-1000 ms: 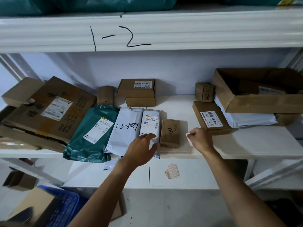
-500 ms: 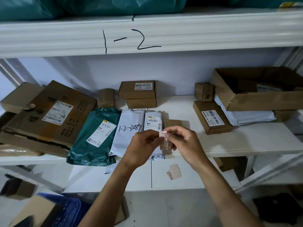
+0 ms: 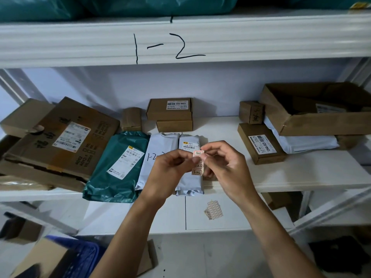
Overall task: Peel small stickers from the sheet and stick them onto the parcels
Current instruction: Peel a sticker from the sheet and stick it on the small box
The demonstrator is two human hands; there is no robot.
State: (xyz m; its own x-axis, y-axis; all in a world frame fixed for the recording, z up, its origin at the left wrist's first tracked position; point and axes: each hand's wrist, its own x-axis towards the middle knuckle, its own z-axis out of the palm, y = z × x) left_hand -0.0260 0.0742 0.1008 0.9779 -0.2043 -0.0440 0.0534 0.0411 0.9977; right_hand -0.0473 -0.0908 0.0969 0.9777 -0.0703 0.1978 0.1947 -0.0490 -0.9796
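Left hand (image 3: 170, 169) and right hand (image 3: 228, 167) both pinch a narrow pale paper strip of small red-edged stickers (image 3: 197, 162), held mid-scene over a white plastic mailer parcel (image 3: 190, 186). Light and floppy, it likely wants a gentle pinch at a sticker's corner. Its long axis runs near to far, print facing up.

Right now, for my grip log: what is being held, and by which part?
The sticker strip, pinched near its top end by left hand and right hand.

I'm seeing matt brown cardboard boxes (image 3: 169, 109), a glossy, crinkled teal plastic mailer (image 3: 118, 167), a smooth paper strip (image 3: 197, 165).
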